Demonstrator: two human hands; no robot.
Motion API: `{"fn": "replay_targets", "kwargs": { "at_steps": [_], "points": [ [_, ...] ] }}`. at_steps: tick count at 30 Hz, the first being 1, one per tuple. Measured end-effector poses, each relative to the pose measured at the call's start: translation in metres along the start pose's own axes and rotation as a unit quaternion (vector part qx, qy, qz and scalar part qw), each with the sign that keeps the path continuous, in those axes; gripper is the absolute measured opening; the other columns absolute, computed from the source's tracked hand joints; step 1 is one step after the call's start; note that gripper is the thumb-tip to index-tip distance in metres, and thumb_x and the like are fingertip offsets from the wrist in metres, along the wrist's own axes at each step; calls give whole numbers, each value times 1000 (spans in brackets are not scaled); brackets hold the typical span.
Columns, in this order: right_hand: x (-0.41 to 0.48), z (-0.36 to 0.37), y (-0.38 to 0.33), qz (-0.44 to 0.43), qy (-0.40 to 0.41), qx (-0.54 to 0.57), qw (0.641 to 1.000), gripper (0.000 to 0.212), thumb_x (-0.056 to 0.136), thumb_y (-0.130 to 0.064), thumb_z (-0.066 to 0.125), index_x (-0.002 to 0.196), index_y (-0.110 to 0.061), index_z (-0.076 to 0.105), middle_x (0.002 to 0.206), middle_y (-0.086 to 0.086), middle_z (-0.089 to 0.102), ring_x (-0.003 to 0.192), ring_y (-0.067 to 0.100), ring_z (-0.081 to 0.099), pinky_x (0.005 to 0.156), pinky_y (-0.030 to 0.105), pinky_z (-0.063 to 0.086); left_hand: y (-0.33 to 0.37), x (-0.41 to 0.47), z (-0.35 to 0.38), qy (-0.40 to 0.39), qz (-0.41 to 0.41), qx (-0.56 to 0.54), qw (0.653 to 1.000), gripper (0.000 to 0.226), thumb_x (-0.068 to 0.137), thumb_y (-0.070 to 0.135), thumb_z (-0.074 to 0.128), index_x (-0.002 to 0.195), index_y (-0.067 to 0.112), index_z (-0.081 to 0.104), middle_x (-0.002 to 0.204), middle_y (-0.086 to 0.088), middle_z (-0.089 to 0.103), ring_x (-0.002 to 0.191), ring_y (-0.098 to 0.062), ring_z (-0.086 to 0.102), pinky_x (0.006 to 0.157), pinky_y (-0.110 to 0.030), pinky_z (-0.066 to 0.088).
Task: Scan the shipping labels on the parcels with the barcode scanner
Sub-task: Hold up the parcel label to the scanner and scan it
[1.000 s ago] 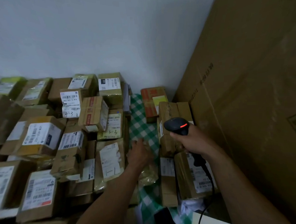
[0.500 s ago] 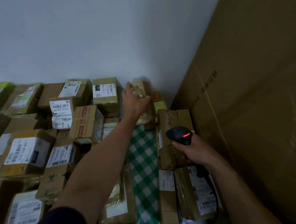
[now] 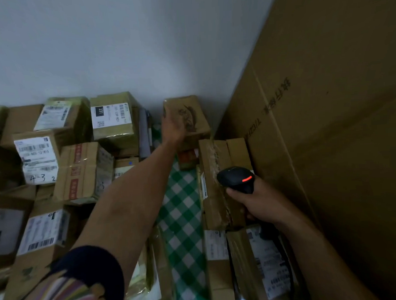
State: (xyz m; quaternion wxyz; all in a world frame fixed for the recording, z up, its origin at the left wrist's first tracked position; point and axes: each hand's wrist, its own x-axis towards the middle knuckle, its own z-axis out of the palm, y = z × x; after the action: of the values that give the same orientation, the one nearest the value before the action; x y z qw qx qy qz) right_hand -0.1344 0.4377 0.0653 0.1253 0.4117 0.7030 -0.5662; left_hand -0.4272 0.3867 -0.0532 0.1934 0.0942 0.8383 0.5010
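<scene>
1. Now the left hand [image 3: 173, 127] reaches to the back corner at the wall [image 3: 118, 44]. Its fingers lie straight against the left edge of a brown parcel [image 3: 192, 118] printed with a dark drawing. No finger curls round the parcel, though the hand is blurred.
2. Half a second earlier, this hand held a parcel in the air short of that corner. A second earlier it lay low, on a parcel on the cloth [image 3: 182, 210]. The brown parcel now rests on a red box [image 3: 187, 156], close to the wall.
3. The right hand [image 3: 261, 203] grips the scanner [image 3: 236, 180], fingers wrapped round its handle. A red light shows on the scanner head.
4. The scanner head sits over a tall box [image 3: 214, 190] in the right row, just beside the big carton [image 3: 329, 131]. Hand and scanner keep nearly the same place as in both earlier pictures.
5. Below the right hand lies a labelled box [image 3: 265, 268], label up.
6. The left stack is unmoved. It includes a box marked "4-3 2" [image 3: 37, 158] and a box marked "231" [image 3: 112, 118], labels up.
7. The green-check cloth runs as a strip between the left stack and the right row.
8. A dark striped sleeve [image 3: 73, 284] fills more of the lower left than before.
</scene>
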Motion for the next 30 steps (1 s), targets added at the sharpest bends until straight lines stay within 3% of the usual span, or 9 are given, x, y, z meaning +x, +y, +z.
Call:
{"fn": "replay_targets", "kwargs": {
  "at_steps": [2, 4, 12, 14, 16, 18, 23, 26, 30],
  "points": [
    [0, -1, -1, 1, -2, -3, 1000, 32, 99, -32, 68, 127, -38, 52, 109, -9, 66, 81, 8, 62, 48, 11, 47, -9, -6, 6, -27, -17, 6, 999, 100, 87, 38, 76, 163, 25, 13, 153, -12, 45, 136, -28, 50, 113, -48, 45],
    [0, -1, -1, 1, -6, -13, 1000, 31, 100, -34, 67, 125, -41, 50, 109, -11, 66, 80, 8, 64, 50, 14, 48, -4, -24, 4, -47, -19, -18, 999, 117, 85, 28, 84, 165, 23, -1, 163, -10, 34, 146, -28, 39, 119, -46, 36],
    [-9, -1, -5, 3, 9, -27, 1000, 30, 100, -35, 67, 126, -37, 53, 106, -9, 68, 74, 8, 66, 57, 21, 49, -14, -33, -4, -100, -33, -29, 994, 118, 87, 30, 81, 165, 25, -7, 157, -8, 44, 141, -28, 44, 104, -33, 38],
    [-15, -1, -6, -3, 18, -29, 999, 28, 99, -36, 68, 124, -34, 54, 105, -7, 69, 74, 9, 67, 58, 21, 50, -8, -43, -8, -86, -24, -18, 996, 109, 88, 32, 80, 165, 25, 3, 155, -8, 46, 139, -27, 46, 106, -33, 37],
    [-24, 0, -8, -12, 29, -37, 999, 27, 99, -36, 68, 123, -31, 58, 101, -4, 71, 70, 9, 67, 61, 25, 52, -17, -42, -10, -49, 16, -9, 999, 94, 82, 57, 80, 157, 31, 31, 146, -4, 55, 133, -23, 54, 113, -45, 44],
    [-37, 1, -9, -22, 37, -44, 998, 29, 98, -36, 69, 125, -29, 60, 96, -2, 72, 64, 6, 65, 58, 24, 51, -38, -36, -7, -20, 48, 3, 999, 93, 73, 80, 71, 148, 33, 44, 141, 2, 59, 129, -19, 57, 106, -51, 52],
    [-87, 7, -5, -52, 48, -46, 996, 37, 98, -35, 70, 130, -24, 57, 94, -6, 67, 71, 6, 64, 43, 10, 42, 32, -187, -56, 15, 123, 26, 992, 44, 94, 27, 73, 136, 21, 59, 136, -1, 54, 124, -12, 51, 108, -32, 43],
    [-119, 14, 7, -70, 37, -42, 996, 46, 98, -34, 70, 139, -25, 52, 99, -7, 64, 80, 8, 63, 46, 10, 44, 19, -269, -76, -15, 167, 64, 984, 27, 96, 26, 72, 123, 24, 67, 118, 9, 56, 104, -5, 57, 90, -18, 45],
    [-157, 32, 31, -100, 6, -60, 993, 37, 97, -36, 72, 131, -28, 60, 103, -4, 71, 86, 12, 66, 63, 28, 52, -21, -353, -94, -36, 157, 165, 973, 18, 101, 35, 64, 109, 24, 76, 102, 8, 64, 86, -8, 60, 73, -20, 42]
  ]
}}
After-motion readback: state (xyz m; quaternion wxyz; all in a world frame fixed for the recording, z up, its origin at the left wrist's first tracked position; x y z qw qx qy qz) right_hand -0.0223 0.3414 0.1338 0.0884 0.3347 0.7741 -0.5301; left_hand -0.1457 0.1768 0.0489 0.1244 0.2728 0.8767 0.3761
